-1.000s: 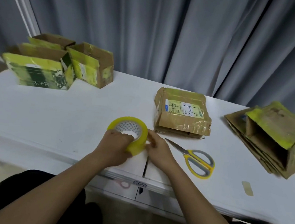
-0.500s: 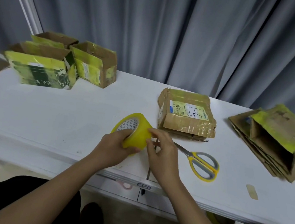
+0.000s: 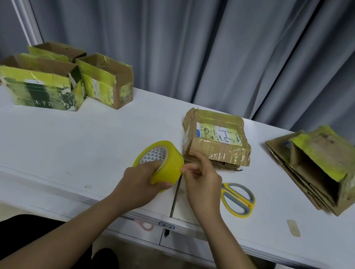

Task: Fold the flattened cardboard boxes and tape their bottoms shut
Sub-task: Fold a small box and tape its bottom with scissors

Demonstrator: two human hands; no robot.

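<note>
Left hand (image 3: 142, 183) grips the fat yellow roll of adhesive tape (image 3: 160, 162), held above the white table (image 3: 60, 143); right hand (image 3: 202, 179), at the roll's 3 o'clock, pinches narrowly at its rim, apparently seeking the free end. The folded brown cardboard box bearing a label (image 3: 217, 139) lies at 1 o'clock, just beyond. Likely faults: the end splits into a sliver under the nail, or the strip sticks to itself. Yellow-handled scissors (image 3: 238, 200) lie at 4 o'clock.
</note>
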